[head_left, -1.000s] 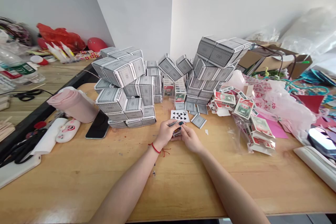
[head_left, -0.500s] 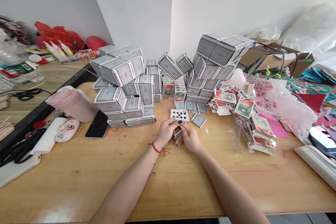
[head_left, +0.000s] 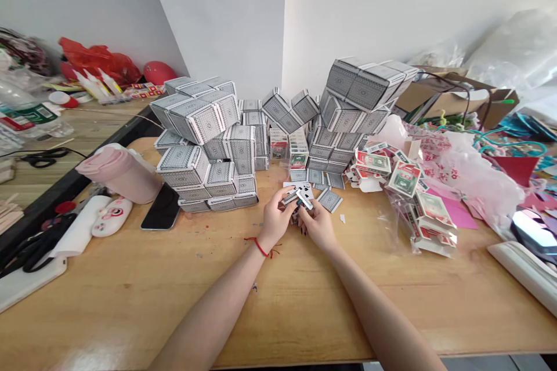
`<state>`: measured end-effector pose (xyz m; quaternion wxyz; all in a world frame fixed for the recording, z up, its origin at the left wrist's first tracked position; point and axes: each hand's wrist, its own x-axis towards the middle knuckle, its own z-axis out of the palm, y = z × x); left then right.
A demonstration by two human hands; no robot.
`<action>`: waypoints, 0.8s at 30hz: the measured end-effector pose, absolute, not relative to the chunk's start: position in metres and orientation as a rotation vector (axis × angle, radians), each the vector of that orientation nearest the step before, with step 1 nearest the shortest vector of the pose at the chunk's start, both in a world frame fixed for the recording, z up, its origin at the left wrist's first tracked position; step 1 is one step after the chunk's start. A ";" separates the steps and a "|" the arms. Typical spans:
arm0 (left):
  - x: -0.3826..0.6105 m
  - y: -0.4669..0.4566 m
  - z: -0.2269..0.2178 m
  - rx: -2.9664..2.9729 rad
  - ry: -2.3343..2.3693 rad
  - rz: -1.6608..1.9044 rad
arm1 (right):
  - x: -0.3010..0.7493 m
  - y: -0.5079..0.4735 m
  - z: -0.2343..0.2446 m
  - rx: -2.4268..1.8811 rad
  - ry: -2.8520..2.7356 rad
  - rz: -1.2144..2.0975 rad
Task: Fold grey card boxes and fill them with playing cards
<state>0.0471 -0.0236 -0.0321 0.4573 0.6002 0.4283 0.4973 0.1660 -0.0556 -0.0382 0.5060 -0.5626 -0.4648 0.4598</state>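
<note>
My left hand (head_left: 277,219), with a red string bracelet at its wrist, is closed on a playing card at the middle of the table. My right hand (head_left: 319,225) pinches the same playing card (head_left: 304,199) from the other side. The card looks bent, with a pale strip along its top; my fingers hide its lower part. Just beyond, a spades card (head_left: 292,185) lies face up, partly covered by my hands. A face-down card (head_left: 329,200) rests to the right of my right hand, near a small white scrap (head_left: 342,218).
Stacked card-covered blocks stand left (head_left: 209,168) and right (head_left: 339,127), with a joined pair (head_left: 289,110) between. Opened card boxes (head_left: 404,177) and plastic bags (head_left: 465,168) lie right. A phone (head_left: 161,207), pink bottle (head_left: 119,173) and white mouse (head_left: 112,216) sit left.
The card between my hands has been raised and tilted, so its pale strip now shows. My hands have shifted slightly and now cover more of the spades card.
</note>
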 end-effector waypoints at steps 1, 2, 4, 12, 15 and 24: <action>0.047 -0.024 -0.033 1.498 1.056 1.225 | 0.167 -0.055 -0.038 -1.360 -1.102 1.092; 0.047 -0.024 -0.033 1.519 1.060 1.222 | 0.167 -0.055 -0.038 -1.361 -1.088 1.078; 0.047 -0.024 -0.035 1.561 1.082 1.213 | 0.168 -0.054 -0.038 -1.367 -1.072 1.062; 0.045 -0.020 -0.038 1.598 1.217 1.261 | 0.170 -0.050 -0.041 -1.304 -0.976 1.171; 0.045 -0.021 -0.037 1.632 1.175 1.266 | 0.172 -0.050 -0.041 -1.327 -1.015 1.151; 0.045 -0.023 -0.032 1.900 1.044 1.309 | 0.177 -0.052 -0.036 -1.245 -1.096 1.199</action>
